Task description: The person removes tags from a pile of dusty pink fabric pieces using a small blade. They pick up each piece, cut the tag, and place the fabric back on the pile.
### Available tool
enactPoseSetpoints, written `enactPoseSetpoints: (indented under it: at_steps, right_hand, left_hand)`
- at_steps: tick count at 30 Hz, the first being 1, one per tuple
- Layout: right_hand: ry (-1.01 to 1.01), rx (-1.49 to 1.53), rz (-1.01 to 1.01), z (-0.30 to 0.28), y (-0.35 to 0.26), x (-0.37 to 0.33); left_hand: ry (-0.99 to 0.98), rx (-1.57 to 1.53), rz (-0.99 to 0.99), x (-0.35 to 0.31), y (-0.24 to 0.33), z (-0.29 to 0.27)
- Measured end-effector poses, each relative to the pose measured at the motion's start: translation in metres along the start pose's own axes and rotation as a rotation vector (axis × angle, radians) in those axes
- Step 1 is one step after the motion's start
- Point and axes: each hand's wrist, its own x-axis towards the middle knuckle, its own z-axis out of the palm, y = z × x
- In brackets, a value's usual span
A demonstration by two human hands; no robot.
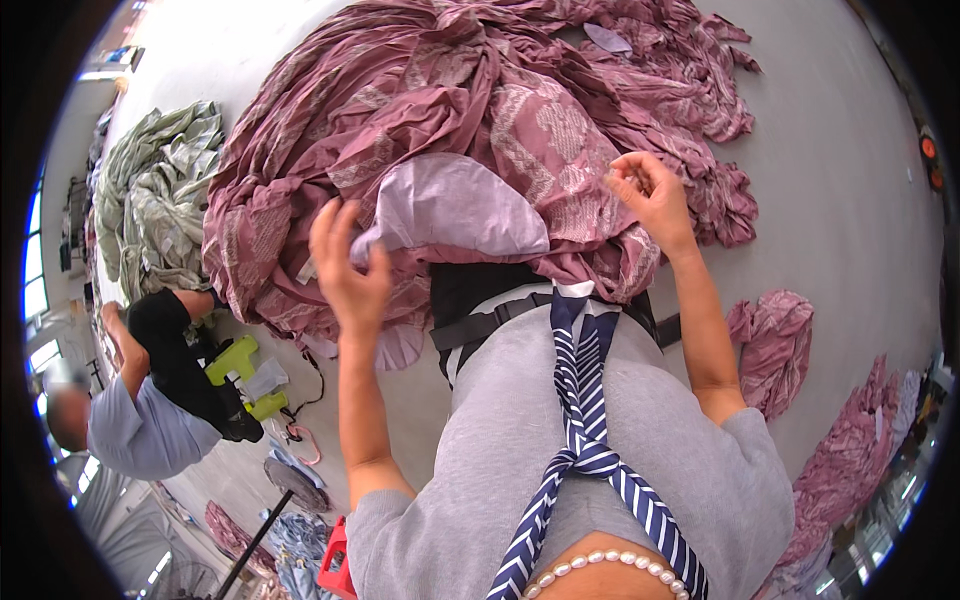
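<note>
A large heap of dusty-pink patterned cloth (550,130) lies in front of me and reaches over my lap. On its near side rests a smooth lilac piece of fabric (460,205) with a curved edge. My left hand (350,265) is raised beside the left end of that lilac piece, its fingers apart and nothing visible in them. Over the right part of the heap, my right hand (652,200) has its thumb and fingers curled together in a pinch. Whatever the pinch may hold is too small to make out.
At the left, a pile of pale green cloth (160,195) lies near a seated person (150,420). A lime-green stool (235,362) and a fan (297,484) stand nearby. More pink cloth (775,350) lies at my right, and a red plastic item (337,562) sits behind my left arm.
</note>
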Motion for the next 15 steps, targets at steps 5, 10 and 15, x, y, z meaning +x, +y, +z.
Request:
enactPoseSetpoints:
  at_steps: [5,10,15]
  right_hand:
    - [-0.128,-0.049,-0.001,0.016,0.007,-0.016]
    - [-0.13,-0.25,0.004,0.013,0.003,-0.024]
    - [-0.137,-0.061,-0.119,0.019,-0.01,-0.026]
  left_hand:
    - [-0.581,-0.099,0.579,0.006,0.077,0.065]
    - [-0.858,-0.133,0.68,0.031,0.047,0.105]
    - [-0.804,-0.801,-0.356,0.026,0.035,0.086]
